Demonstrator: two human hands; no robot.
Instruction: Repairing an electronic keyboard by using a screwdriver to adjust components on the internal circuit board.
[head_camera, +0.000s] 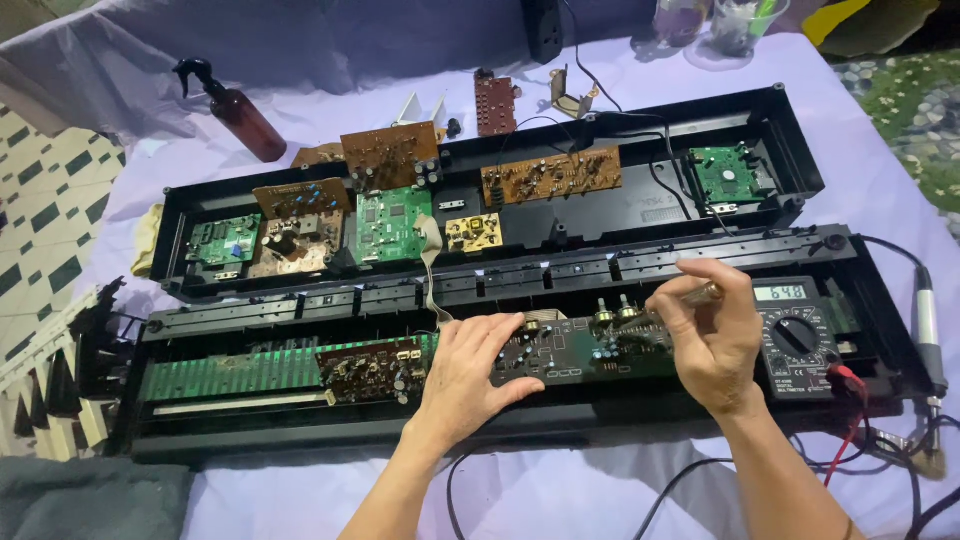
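Near the front edge of the table (300, 500), which is draped in a pale lilac cloth, a long black casing (500, 425) lies open with its parts laid bare. The left hand (468, 372) lies flat on a dark circuit board (560, 352) inside this casing, fingers spread and pressing down on the board's left end, clamped on nothing. The right hand (708, 338) is closed around a slim metal tool (690, 297), whose tip points down and left toward the knobs at the board's upper edge. Just right of this hand, a multimeter (795, 335) rests in the casing, its red lead trailing toward the table's right front corner. To the left of the left hand sit a brown board (372, 370) and a green strip board (230, 372). Behind, a second black casing half (480, 215) holds several green and brown boards. Toward the back left corner stands a brown spray bottle (238, 112).
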